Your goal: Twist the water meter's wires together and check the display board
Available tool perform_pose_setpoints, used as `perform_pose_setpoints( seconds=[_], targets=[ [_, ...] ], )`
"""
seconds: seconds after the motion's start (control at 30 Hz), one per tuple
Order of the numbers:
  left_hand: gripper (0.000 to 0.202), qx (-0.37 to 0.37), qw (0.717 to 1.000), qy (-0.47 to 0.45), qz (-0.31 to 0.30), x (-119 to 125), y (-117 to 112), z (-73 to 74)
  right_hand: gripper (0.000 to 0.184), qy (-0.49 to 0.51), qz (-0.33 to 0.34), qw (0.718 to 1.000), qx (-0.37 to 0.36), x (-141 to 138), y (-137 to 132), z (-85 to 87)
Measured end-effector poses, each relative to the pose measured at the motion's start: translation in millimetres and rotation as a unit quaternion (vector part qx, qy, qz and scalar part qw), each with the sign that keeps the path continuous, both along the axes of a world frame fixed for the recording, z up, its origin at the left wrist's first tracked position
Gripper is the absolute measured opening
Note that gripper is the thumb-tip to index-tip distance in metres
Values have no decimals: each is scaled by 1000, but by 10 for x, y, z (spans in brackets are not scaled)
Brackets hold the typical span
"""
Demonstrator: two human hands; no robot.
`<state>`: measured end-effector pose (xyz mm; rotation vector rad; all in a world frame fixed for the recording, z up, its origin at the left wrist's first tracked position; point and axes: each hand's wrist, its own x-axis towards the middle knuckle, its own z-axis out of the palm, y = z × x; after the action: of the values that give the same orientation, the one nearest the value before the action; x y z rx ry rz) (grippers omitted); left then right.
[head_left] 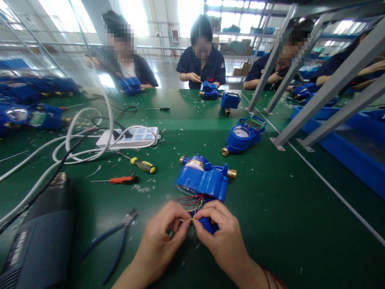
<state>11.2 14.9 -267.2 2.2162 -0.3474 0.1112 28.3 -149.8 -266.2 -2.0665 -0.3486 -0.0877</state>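
Observation:
A blue water meter with brass threaded ends lies on the green table in front of me, its wiring side toward me. Thin red, yellow and dark wires come out of it. Just below them, my left hand and my right hand meet almost tip to tip. Thumb and forefinger of each pinch a thin yellow wire between them. Part of a blue housing shows behind the right fingers, mostly covered by them.
Diagonal pliers, a heat gun, orange and yellow-black screwdrivers, and a power strip lie left. Another blue meter lies beyond, right. Grey metal legs and a blue bin stand right. Several co-workers sit opposite.

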Motion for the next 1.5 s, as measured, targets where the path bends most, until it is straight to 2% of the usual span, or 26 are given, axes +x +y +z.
perform_pose_setpoints(
  seconds=[0.2, 0.27, 0.33, 0.47, 0.57, 0.73, 1.13, 1.33, 1.5],
  targets=[
    [12, 12, 994, -108, 0, -22, -15, -64, 11, -34, -5, 999, 7, -20, 12, 2],
    [13, 10, 993, -117, 9, -27, -21, -78, 11, -39, -4, 999, 8, -20, 13, 0],
    [10, 1, 996, -92, 15, -24, -21, -74, 11, -39, -3, 999, 9, -20, 11, -3],
    [5, -21, 999, 25, -4, 1, 16, -22, 10, -27, 1, 999, 21, -24, -7, 11],
    [7, -55, 994, 92, -15, 14, 63, 11, 9, 25, 19, 999, 40, -12, -30, 41],
    [11, -115, 983, 143, -16, 18, 103, 17, 6, 111, 47, 989, 83, 40, -60, 85],
    [9, -101, 990, 98, -15, 8, 79, 4, 4, 144, 67, 983, 95, 64, -59, 112],
    [10, -100, 988, 120, -9, -8, 105, -9, 5, 144, 60, 983, 98, 48, -56, 117],
    [13, -74, 990, 112, -42, 11, 116, 35, 5, 138, 62, 982, 113, 66, -68, 88]
  ],
)
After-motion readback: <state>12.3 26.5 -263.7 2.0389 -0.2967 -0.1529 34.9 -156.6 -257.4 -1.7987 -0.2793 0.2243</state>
